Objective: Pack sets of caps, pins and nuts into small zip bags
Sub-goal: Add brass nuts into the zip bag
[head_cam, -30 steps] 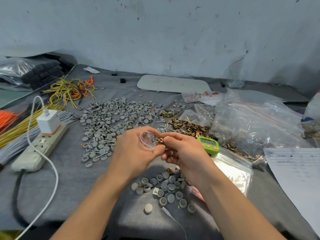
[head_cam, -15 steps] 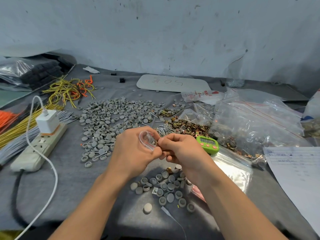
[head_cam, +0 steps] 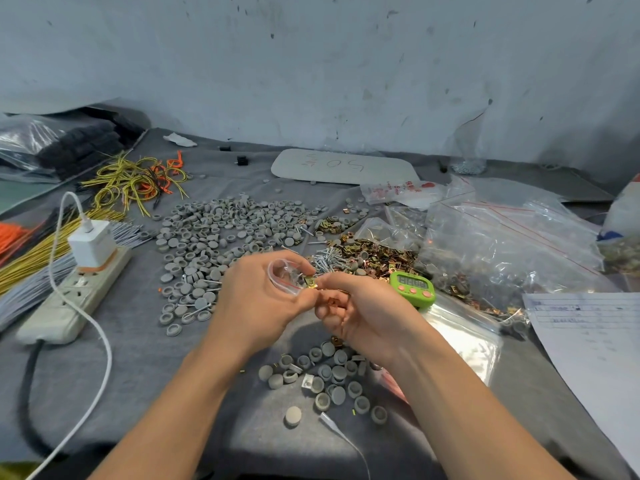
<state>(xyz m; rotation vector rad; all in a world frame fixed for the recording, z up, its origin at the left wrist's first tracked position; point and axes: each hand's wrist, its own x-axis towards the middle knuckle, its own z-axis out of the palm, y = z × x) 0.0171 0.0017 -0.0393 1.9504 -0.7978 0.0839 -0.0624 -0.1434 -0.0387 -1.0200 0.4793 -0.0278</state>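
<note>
Above cap cluster (head_cam: 329,375): left hand (head_cam: 256,299) holds zip bag (head_cam: 284,277) open; right hand (head_cam: 363,306) pinches brass nut (head_cam: 310,282) at mouth.

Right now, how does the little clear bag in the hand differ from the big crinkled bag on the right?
The small clear zip bag is smaller than the large crinkled clear zip bag. The left hand holds the small one, mouth open; the large lies on the table. The right hand pinches a brass-coloured nut at the small bag's mouth; no hand touches the large. Both are transparent.

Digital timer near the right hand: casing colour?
Small plastic digital timer: lime green, pink buttons. Head view.
</note>
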